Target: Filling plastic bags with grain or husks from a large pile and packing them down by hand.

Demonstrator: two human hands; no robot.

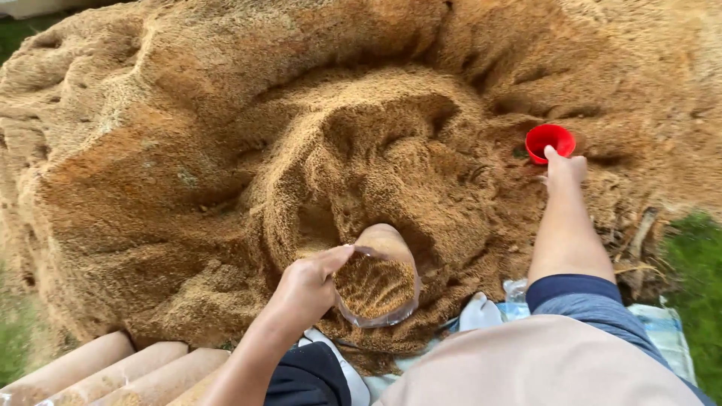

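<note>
Two hands are at work over a big mound of brown sawdust point(226, 150) that fills most of the view. Our left hand point(304, 289) grasps the rim of a clear plastic bag point(380, 289), thumb along its mouth, holding it open in the near middle of the scene. We can see the bag already holds some of the same brown sawdust, and it leans against the scooped-out hollow in the mound just beyond it.

Our right hand point(564, 169) reaches farther out to the right, the arm stretched across the slope. Its fingers close on the near edge of a small red cup point(549, 140), which sits mouth up in the sawdust at the far right. Bag and cup lie well apart.

Near the left corner we see several filled bags point(113, 368) lying side by side like pale rolls. Under our body lies a white and blue woven sack point(662, 327), and green grass point(699, 271) shows at the right edge.
</note>
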